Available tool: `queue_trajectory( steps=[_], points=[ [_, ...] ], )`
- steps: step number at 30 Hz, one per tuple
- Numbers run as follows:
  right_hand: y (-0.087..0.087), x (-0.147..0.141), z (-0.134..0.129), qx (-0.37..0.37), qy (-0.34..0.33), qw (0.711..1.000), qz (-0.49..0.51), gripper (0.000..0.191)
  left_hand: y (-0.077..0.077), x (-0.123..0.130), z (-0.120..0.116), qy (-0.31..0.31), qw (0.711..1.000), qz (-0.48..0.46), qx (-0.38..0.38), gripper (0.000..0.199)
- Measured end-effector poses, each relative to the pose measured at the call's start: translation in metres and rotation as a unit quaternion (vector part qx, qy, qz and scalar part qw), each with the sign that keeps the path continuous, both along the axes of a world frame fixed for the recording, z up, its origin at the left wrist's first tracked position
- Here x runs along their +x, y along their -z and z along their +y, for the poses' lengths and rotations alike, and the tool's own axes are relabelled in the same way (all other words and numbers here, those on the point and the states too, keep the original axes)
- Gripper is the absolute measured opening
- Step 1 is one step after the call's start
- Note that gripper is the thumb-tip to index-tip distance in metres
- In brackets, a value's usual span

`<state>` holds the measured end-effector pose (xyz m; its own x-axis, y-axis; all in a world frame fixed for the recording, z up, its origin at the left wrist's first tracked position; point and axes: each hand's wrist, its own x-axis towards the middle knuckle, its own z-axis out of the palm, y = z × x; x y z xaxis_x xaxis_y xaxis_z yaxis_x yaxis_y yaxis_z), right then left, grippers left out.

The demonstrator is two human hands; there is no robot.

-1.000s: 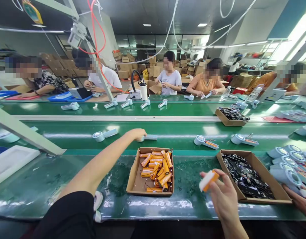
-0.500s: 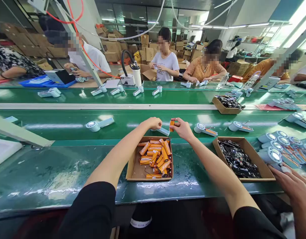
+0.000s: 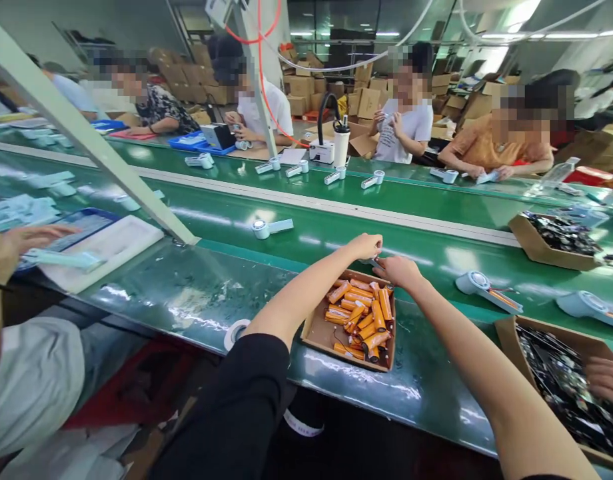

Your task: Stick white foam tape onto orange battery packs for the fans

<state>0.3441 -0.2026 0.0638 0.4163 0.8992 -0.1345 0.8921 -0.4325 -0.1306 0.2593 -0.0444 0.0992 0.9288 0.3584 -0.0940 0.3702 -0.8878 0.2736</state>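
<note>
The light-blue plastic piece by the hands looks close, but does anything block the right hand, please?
Nothing visible does: the right hand is at the light-blue plastic piece, though exact contact is hidden. The open brown cardboard box sits nearer the person, not between them.

The orange cells [image 3: 378, 316] look smooth and plastic-wrapped, their box [image 3: 318, 328] matt cardboard, the green tabletop [image 3: 186, 287] glossy.

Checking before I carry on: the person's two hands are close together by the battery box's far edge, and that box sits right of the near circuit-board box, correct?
Wrong side: the head view shows the battery box left of the near circuit-board box. The left hand and right hand are indeed close together by the battery box's far edge.
</note>
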Motion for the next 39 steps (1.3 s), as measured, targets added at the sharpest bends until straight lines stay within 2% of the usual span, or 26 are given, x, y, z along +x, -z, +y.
queue_trajectory(
  steps=[3, 5, 7, 9, 11, 14, 16, 19, 21, 23, 24, 26, 28, 30, 33, 36, 37, 39],
  points=[
    [0.002, 0.01, -0.009, 0.014, -0.029, 0.999, 0.0, 0.037, -0.015, -0.053, 0.053, -0.088, 0.995, -0.037, 0.033, 0.052],
    [0.006, 0.019, -0.022, 0.039, -0.023, 0.999, 0.0, 0.04, -0.021, -0.105, 0.099, -0.179, 0.981, -0.039, 0.066, 0.064],
    [0.011, 0.027, -0.039, 0.061, -0.005, 0.998, -0.003, 0.042, -0.023, -0.157, 0.141, -0.272, 0.958, 0.019, 0.092, 0.064],
    [0.016, 0.028, -0.055, 0.088, 0.007, 0.996, -0.005, 0.043, -0.023, -0.201, 0.165, -0.288, 0.952, 0.046, 0.097, 0.055],
    [0.02, 0.019, -0.072, 0.152, 0.008, 0.988, -0.008, 0.043, -0.021, -0.235, 0.168, -0.276, 0.954, 0.053, 0.106, 0.052],
    [0.017, -0.019, -0.1, 0.283, -0.02, 0.958, 0.024, 0.038, -0.014, -0.276, 0.14, -0.254, 0.958, 0.063, 0.121, 0.054],
    [0.01, -0.054, -0.12, 0.333, -0.039, 0.938, 0.087, 0.034, -0.006, -0.303, 0.113, -0.236, 0.96, 0.083, 0.123, 0.055],
    [-0.002, -0.107, -0.152, 0.341, -0.042, 0.918, 0.2, 0.028, 0.01, -0.35, 0.075, -0.195, 0.967, 0.053, 0.153, 0.058],
    [-0.005, -0.134, -0.173, 0.334, -0.03, 0.907, 0.254, 0.024, 0.019, -0.382, 0.051, -0.131, 0.979, -0.007, 0.158, 0.05],
    [-0.001, -0.152, -0.194, 0.332, -0.012, 0.899, 0.286, 0.023, 0.026, -0.413, 0.028, -0.048, 0.991, -0.038, 0.123, 0.036],
    [0.003, -0.159, -0.202, 0.332, -0.002, 0.896, 0.296, 0.022, 0.029, -0.426, 0.017, -0.014, 0.994, -0.036, 0.101, 0.036],
    [0.011, -0.168, -0.214, 0.327, 0.014, 0.893, 0.31, 0.022, 0.033, -0.444, -0.002, 0.013, 0.997, -0.025, 0.077, 0.046],
    [0.017, -0.177, -0.215, 0.325, 0.016, 0.894, 0.307, 0.022, 0.032, -0.452, -0.017, 0.006, 0.998, -0.019, 0.067, 0.048],
    [0.019, -0.188, -0.209, 0.333, 0.003, 0.899, 0.285, 0.021, 0.027, -0.453, -0.027, -0.001, 0.999, -0.006, 0.045, 0.041],
    [0.016, -0.211, -0.193, 0.374, 0.022, 0.912, 0.169, 0.019, 0.02, -0.448, -0.037, -0.019, 0.999, 0.028, 0.02, 0.032],
    [0.013, -0.235, -0.182, 0.433, 0.062, 0.896, 0.072, 0.015, 0.02, -0.45, -0.046, -0.046, 0.998, 0.027, 0.022, 0.03],
    [0.012, -0.243, -0.18, 0.452, 0.06, 0.886, 0.083, 0.014, 0.021, -0.451, -0.051, -0.053, 0.998, 0.01, 0.028, 0.028],
    [0.012, -0.259, -0.175, 0.469, 0.033, 0.863, 0.186, 0.017, 0.023, -0.452, -0.066, -0.058, 0.996, -0.048, 0.046, 0.025]
  ],
)
